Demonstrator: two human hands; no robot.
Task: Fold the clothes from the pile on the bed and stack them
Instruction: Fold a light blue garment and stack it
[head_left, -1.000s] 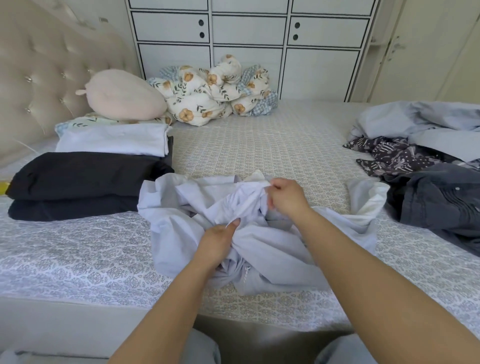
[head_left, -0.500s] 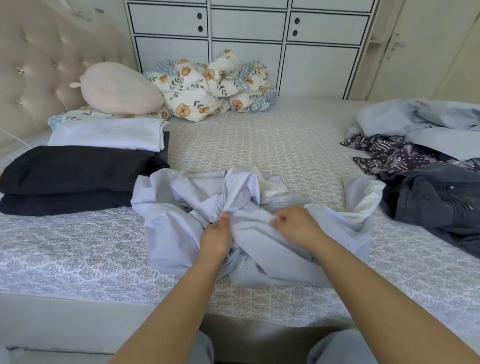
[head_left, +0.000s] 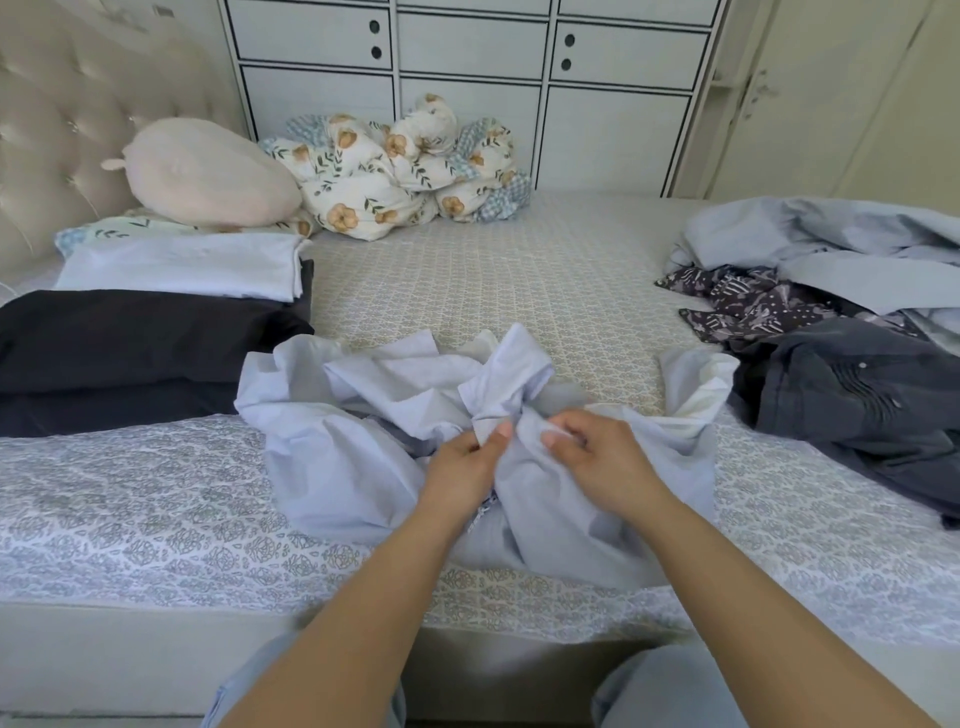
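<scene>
A crumpled pale blue garment (head_left: 363, 457) is observed at lower centre of the frame, lying on the patterned bed (head_left: 130, 519); the left hand (head_left: 462, 467) is closed on a bunched fold of it, thumb pressed against the cloth; the right hand (head_left: 602, 462) is curled on the adjoining fold, just beside the left. Folded items (head_left: 156, 332), 1 white over dark ones, are stacked at left of the frame; an unfolded pile (head_left: 831, 322) is noted at right, well apart; a floral quilt (head_left: 405, 166) and a pink cushion (head_left: 208, 176) are seen at upper centre and upper left.
</scene>
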